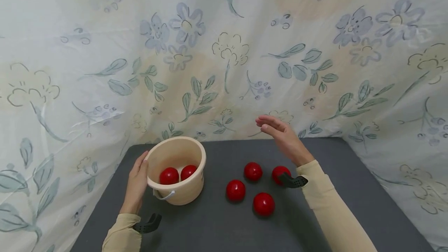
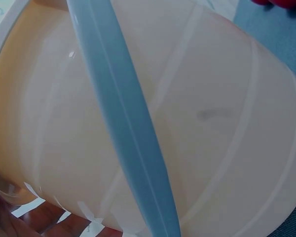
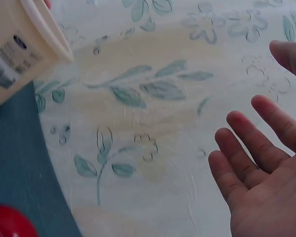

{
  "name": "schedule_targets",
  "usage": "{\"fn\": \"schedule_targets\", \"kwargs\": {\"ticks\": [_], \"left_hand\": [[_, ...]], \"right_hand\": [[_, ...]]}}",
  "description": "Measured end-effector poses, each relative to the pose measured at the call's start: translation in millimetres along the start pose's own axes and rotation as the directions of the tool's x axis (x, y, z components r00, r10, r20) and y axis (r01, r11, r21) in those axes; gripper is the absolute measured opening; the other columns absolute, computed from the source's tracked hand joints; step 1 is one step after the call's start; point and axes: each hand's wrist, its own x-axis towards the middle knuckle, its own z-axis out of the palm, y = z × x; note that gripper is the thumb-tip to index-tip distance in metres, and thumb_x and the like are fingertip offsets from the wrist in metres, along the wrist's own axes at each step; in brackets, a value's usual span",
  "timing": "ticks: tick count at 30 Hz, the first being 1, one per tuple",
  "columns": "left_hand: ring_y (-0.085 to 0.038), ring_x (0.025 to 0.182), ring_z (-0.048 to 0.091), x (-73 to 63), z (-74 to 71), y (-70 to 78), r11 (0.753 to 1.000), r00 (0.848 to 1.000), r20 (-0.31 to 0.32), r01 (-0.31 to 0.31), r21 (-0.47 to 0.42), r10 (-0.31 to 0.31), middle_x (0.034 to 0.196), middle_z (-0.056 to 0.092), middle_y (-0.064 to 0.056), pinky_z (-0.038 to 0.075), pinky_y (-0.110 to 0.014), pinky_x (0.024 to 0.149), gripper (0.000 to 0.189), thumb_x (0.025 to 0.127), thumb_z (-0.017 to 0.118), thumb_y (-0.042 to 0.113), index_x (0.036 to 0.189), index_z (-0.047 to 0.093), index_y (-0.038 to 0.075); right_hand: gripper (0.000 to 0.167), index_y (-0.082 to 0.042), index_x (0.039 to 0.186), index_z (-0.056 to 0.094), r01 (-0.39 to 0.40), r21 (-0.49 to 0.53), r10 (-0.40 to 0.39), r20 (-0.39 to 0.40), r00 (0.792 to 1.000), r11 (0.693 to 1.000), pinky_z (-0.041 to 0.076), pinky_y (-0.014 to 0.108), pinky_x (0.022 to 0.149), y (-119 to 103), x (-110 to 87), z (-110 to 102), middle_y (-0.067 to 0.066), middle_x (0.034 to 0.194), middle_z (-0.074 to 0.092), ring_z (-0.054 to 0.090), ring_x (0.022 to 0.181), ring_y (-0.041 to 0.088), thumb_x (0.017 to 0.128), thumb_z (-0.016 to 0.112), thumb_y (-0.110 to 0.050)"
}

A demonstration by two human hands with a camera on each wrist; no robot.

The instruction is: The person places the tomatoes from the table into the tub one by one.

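Left hand (image 1: 135, 184) pressed flat against the left side of the cream bucket (image 1: 177, 169), fingers straight along its wall — right hand (image 1: 285, 138) raised empty to the right of the bucket, fingers loosely spread. Inside the bucket, two red balls (image 1: 177, 174); right of the bucket on the grey mat (image 1: 217, 224), four more red balls (image 1: 252, 186) clustered close together — behind the bucket, a floral cloth (image 1: 224, 49).

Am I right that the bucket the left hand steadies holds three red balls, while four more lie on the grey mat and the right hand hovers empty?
Not quite: the bucket holds two red balls, not three, as the head view shows. The rest stands: the left hand rests against its side, four balls lie on the grey mat, and the right hand hovers open and empty.
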Motion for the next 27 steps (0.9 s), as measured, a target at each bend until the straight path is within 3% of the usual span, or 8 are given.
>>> {"fn": "schedule_targets", "kwargs": {"ticks": [4, 7, 11, 20, 27], "left_hand": [[-0.040, 0.154, 0.027, -0.6, 0.7, -0.7, 1.000, 1.000, -0.001, -0.003, 0.001, 0.003, 0.169, 0.022, -0.011, 0.029, -0.063, 0.120, 0.057, 0.110, 0.025, 0.044, 0.163, 0.023, 0.022], [-0.040, 0.153, 0.028, -0.9, 0.5, -0.4, 1.000, 1.000, -0.005, -0.010, -0.001, 0.010, 0.169, 0.022, -0.011, 0.029, -0.063, 0.120, 0.057, 0.110, 0.025, 0.043, 0.163, 0.023, 0.022], [-0.041, 0.153, 0.028, -1.4, 0.4, -0.2, 1.000, 1.000, 0.001, -0.012, -0.002, 0.012, 0.169, 0.022, -0.012, 0.028, -0.064, 0.119, 0.057, 0.110, 0.024, 0.043, 0.163, 0.023, 0.022], [-0.044, 0.151, 0.030, -4.8, -5.4, -2.6, 1.000, 1.000, -0.018, 0.000, 0.007, 0.000, 0.169, 0.022, -0.013, 0.031, -0.065, 0.117, 0.058, 0.109, 0.022, 0.044, 0.163, 0.021, 0.023], [-0.044, 0.152, 0.029, -1.4, 0.9, -0.9, 1.000, 1.000, 0.007, -0.002, 0.010, 0.002, 0.169, 0.022, -0.013, 0.031, -0.065, 0.117, 0.058, 0.109, 0.023, 0.045, 0.163, 0.021, 0.023]], "right_hand": [[0.050, -0.010, 0.149, 0.047, -0.018, 0.002, 0.018, -0.027, 0.999, 1.000, 0.019, 0.059, 0.125, 6.6, -10.4, -12.3, 0.005, 0.149, 0.051, 0.045, 0.138, 0.017, 0.104, 0.057, -0.029], [0.051, -0.007, 0.150, 0.045, -0.027, 0.005, 0.027, -0.040, 0.999, 1.000, 0.030, 0.039, 0.124, 10.9, -16.0, -19.6, 0.004, 0.147, 0.053, 0.047, 0.136, 0.014, 0.104, 0.057, -0.029], [0.049, -0.007, 0.149, 0.046, -0.011, -0.002, 0.011, -0.038, 0.999, 1.000, 0.042, 0.013, 0.106, 16.3, -21.4, -27.7, -0.002, 0.143, 0.056, 0.050, 0.133, 0.011, 0.105, 0.056, -0.027], [0.046, -0.012, 0.147, 0.050, -0.041, -0.017, 0.040, -0.062, 0.997, 0.999, 0.043, 0.013, 0.106, 29.6, -29.5, -35.1, 0.002, 0.145, 0.056, 0.052, 0.132, 0.008, 0.105, 0.057, -0.030], [0.046, -0.011, 0.147, 0.049, -0.036, 0.031, 0.039, -0.093, 0.995, 0.999, 0.043, 0.012, 0.106, 39.9, -42.7, -46.8, 0.004, 0.145, 0.056, 0.054, 0.131, 0.007, 0.105, 0.056, -0.029]]}}
